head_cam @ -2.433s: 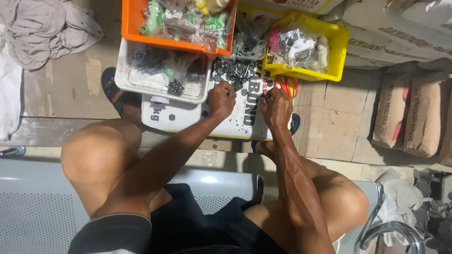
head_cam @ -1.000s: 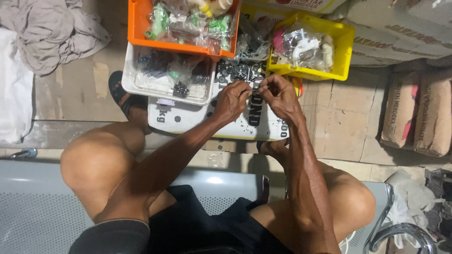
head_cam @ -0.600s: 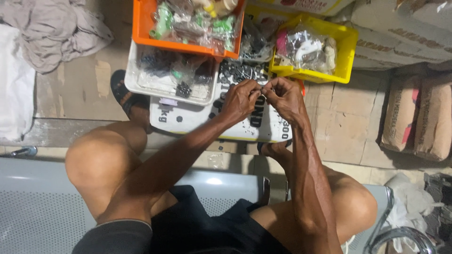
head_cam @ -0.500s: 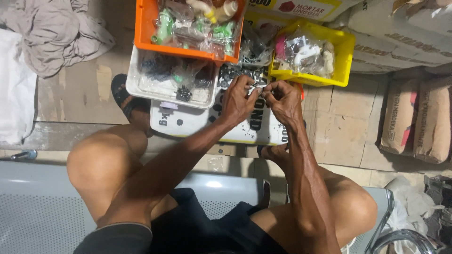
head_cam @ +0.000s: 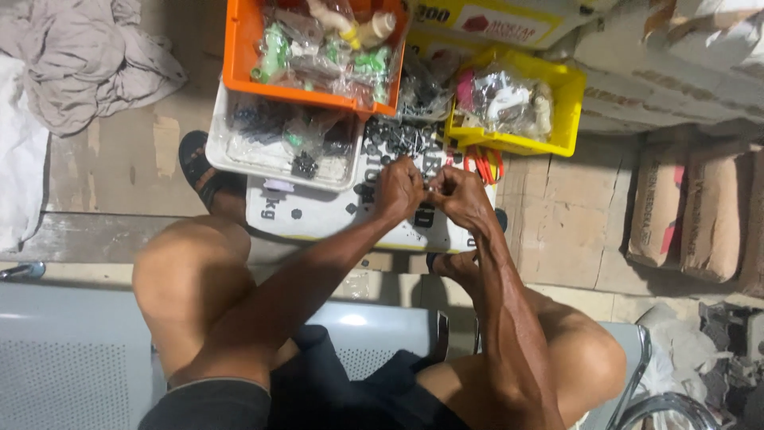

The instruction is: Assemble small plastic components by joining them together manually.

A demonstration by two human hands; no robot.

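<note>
Grey metal bench (head_cam: 72,358) seat carries me at the six o'clock edge, my knees spread over the tiled floor (head_cam: 573,199). Up at nine o'clock a heap of pale cloth (head_cam: 87,56) lies on the floor, and at three o'clock brown paper sacks (head_cam: 692,215) lean together. Straight ahead, at twelve o'clock, an orange bin (head_cam: 239,48) full of bagged green and cream fittings sits on top of a white tray (head_cam: 231,155) of small dark parts. Just to its right a yellow bin (head_cam: 561,95) holds clear bags of white and pink pieces. Under the bins lies a flat white printed board (head_cam: 318,215), with loose small black parts (head_cam: 398,139) scattered across its far end.

My left hand (head_cam: 398,191) and my right hand (head_cam: 461,199) meet over that board, fingertips touching each other. Both are curled tight, pinching one tiny dark piece (head_cam: 430,191) between them; it is too small for me to tell what it is. It sits at three o'clock from my left grip and nine o'clock from my right, with the loose black parts just beyond at twelve o'clock.
</note>
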